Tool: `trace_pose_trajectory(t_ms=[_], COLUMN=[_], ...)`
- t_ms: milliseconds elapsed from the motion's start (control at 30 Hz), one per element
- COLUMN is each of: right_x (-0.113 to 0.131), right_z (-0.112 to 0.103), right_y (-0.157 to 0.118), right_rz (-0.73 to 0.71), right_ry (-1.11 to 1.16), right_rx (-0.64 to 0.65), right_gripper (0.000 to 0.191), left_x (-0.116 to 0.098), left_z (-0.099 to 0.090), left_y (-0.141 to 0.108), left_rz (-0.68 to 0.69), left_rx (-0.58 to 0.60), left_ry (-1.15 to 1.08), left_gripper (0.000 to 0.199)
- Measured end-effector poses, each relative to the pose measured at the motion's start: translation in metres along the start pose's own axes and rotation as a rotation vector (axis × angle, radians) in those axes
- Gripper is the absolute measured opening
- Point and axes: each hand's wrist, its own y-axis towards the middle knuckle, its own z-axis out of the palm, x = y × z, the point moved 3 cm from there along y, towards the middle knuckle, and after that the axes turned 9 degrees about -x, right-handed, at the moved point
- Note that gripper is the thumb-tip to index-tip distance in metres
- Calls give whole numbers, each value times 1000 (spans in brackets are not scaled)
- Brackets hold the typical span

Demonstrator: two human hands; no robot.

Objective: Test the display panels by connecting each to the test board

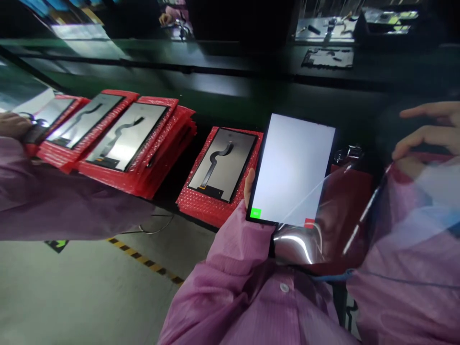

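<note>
My left hand grips a lit display panel by its left edge; most of the fingers are hidden behind it. The screen glows white, with a green square at its lower left corner and a red one at its lower right. A clear protective film stretches from the panel's lower right part toward the right. At its upper right corner is my right hand, index finger held out and the other fingers apparently pinching the film. Left of the panel, another display panel with a black flex cable lies on red bubble-wrap bags.
Stacks of red bubble-wrap bags topped with display panels stand on the left. A co-worker's hand and sleeve reach in there. Another person's hand shows at the back. A device part lies at the back right.
</note>
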Motion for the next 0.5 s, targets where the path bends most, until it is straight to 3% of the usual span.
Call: trace_pose_trajectory(t_ms=[133,233,333,433,500], right_x=[14,24,34,52,70], right_z=[0,4,13,27,34], right_y=[5,10,16,14,6], right_rz=[98,88,50,112,190], right_ry=[72,130,165,100,33], right_rx=[7,-13,-75,-154,-262], right_gripper=[22,17,8,5,16], left_x=[-1,-1,-1,-1,0], left_z=[-9,-11,-14,-20,-23], left_y=[8,11,15,19,21], left_rz=[29,44,60,104,121], left_rx=[-5,30,4,-76,-122], left_ry=[-50,-31,-10,23,46], left_gripper=[70,65,55,47,46])
